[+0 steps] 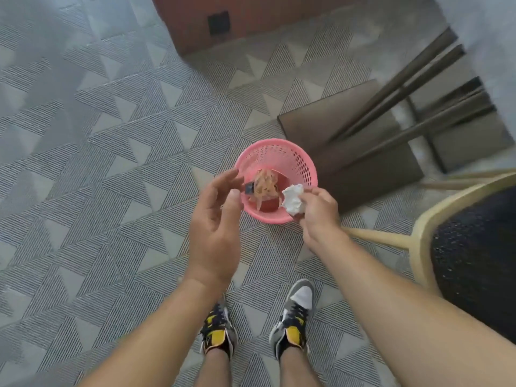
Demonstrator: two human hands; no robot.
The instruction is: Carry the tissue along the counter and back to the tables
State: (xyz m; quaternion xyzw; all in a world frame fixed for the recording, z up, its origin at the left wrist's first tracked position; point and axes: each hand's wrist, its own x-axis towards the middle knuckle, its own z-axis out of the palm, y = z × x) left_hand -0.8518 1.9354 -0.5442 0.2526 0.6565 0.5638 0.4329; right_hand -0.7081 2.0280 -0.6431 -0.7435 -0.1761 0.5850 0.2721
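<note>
Wad: crumpled white paper wad, pinched at the fingertips of the right hand, held in the air over the near right rim of the basket.
Right hand: fingers curled round the wad, thumb side toward the basket; back of hand up.
Basket: pink perforated plastic basket, round, standing on the floor directly beyond and below both sets of fingers.
Basket contents: a crumpled brownish wrapper and a small dark scrap, lying inside, between the two hands' fingertips.
Left hand: left hand empty, fingers loosely spread and slightly bent, tips just beside the basket's left rim; not seen touching it.
Floor: grey carpet with striped triangle pattern, under everything.
Shoes: two sneakers, grey, black and yellow, on the carpet nearer than the wrists.
Chair: tan-framed chair with dark seat, right of the right forearm.
Furniture base: dark metal frame, beyond the right-hand fingers, just beside the basket.
</note>
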